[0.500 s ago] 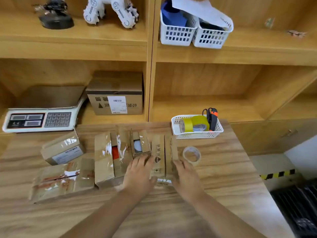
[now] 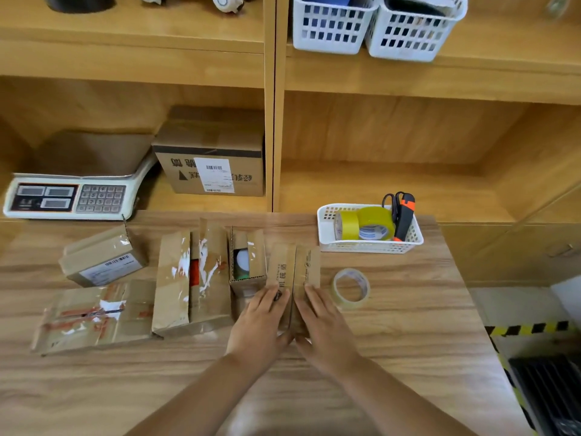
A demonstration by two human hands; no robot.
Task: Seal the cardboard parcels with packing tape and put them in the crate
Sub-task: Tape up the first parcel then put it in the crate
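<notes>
left hand (image 2: 259,320) – flat, fingers straight on parcel (image 2: 294,272) flap | right hand (image 2: 325,322) – same, right flap

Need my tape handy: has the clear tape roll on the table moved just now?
No. The clear tape roll lies as before, just in front of the white basket.

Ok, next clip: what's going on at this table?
A person is pressing the two top flaps of a small cardboard parcel together, left hand flat on the left flap and right hand on the right one. No tape shows across that seam. A clear tape roll lies untouched on the table just right of the parcel. To the left, a narrow parcel and a larger parcel have their flaps apart.
</notes>
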